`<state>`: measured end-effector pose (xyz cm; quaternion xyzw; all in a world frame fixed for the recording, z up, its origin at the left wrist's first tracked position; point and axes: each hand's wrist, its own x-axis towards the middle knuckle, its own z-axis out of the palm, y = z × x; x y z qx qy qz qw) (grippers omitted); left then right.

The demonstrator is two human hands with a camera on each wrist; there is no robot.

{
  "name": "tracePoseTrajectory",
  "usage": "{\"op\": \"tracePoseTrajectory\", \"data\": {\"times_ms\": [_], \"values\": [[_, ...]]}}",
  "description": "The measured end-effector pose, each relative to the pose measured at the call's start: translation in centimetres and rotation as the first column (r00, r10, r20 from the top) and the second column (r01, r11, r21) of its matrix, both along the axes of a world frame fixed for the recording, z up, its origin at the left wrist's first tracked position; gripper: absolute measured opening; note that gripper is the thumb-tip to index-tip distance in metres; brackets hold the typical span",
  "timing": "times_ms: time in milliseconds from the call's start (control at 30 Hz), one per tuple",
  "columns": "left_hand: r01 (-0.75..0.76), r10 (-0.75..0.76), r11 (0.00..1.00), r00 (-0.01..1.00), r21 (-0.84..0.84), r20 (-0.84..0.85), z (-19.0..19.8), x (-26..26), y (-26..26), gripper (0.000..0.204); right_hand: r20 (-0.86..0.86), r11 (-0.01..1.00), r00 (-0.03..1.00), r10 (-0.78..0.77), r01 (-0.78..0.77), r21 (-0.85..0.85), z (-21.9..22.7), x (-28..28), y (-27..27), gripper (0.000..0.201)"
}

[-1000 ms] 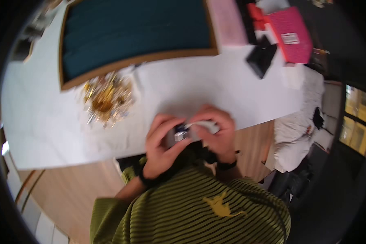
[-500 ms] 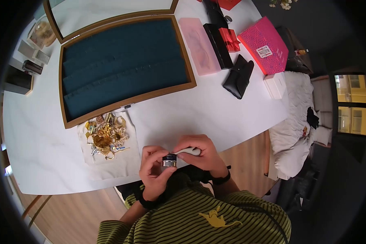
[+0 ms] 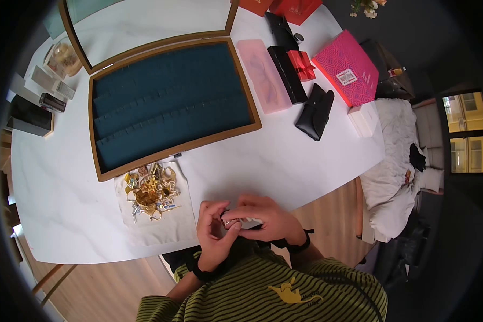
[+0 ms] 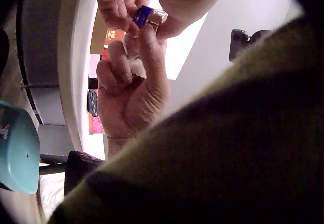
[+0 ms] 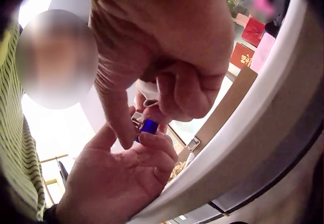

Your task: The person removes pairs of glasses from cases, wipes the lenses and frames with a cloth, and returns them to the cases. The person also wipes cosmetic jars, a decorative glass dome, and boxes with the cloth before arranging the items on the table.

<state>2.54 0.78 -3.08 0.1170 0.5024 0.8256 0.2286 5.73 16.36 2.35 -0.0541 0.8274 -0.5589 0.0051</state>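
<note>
"How many pieces are held?"
"One blue-and-silver piece, pinched by the left hand at the near edge of the table; one white thing, gripped by the right hand."
"What is hidden?"
"Most of the white thing."

We count two hands, one blue piece, one white tool, one case, one jewellery pile, one cloth, one magenta box, one ribboned box, one table.
</note>
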Motion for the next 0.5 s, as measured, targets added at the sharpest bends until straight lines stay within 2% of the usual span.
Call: {"op": "tracePoseTrajectory", "data": {"times_ms": [67, 233, 300, 333, 367, 400, 433, 500], "values": [[0.006, -0.012, 0.998, 0.997, -0.065, -0.082, 0.1, -0.1, 0.0, 0.045, -0.046, 0.998, 0.999, -0.011, 0.014, 0.068, -1.1, 0.2, -0.1, 0.039], [0.005, -0.026, 0.989, 0.990, -0.150, -0.136, -0.3, 0.0, -0.3, 0.045, -0.172, 0.971, 0.984, -0.036, 0.075, 0.228, -0.6, -0.4, -0.3, 0.040], [0.010, -0.033, 0.990, 0.986, -0.138, -0.163, -0.4, -0.2, 0.0, 0.044, -0.116, 0.972, 0.991, -0.070, 0.094, 0.216, 0.4, -0.6, 0.5, 0.038], [0.012, -0.029, 0.995, 0.986, -0.103, -0.166, -0.5, 0.1, -0.2, 0.044, -0.028, 0.976, 0.992, -0.122, 0.125, 0.180, 1.2, -0.7, 1.0, 0.035], [0.014, -0.025, 0.997, 0.986, -0.070, -0.167, -0.5, 0.1, -0.1, 0.044, -0.035, 0.973, 0.992, -0.122, 0.126, 0.193, 1.8, -0.7, 2.1, 0.035], [-0.027, 0.006, 0.992, 0.986, -0.124, -0.169, -0.2, 0.1, 0.1, 0.031, -0.057, 0.956, 0.971, -0.233, 0.240, 0.168, 2.5, -1.0, 3.4, 0.032], [-0.029, 0.008, 0.993, 0.985, -0.119, -0.171, 0.0, 0.0, 0.2, 0.031, -0.073, 0.927, 0.937, -0.342, 0.349, 0.136, 3.2, -1.3, 4.8, 0.030], [-0.013, -0.134, 0.933, 0.915, -0.361, -0.380, 0.5, -0.1, 0.0, 0.015, -0.237, 0.848, 0.858, -0.455, 0.499, 0.178, 5.0, -3.5, 8.3, 0.028]]}}
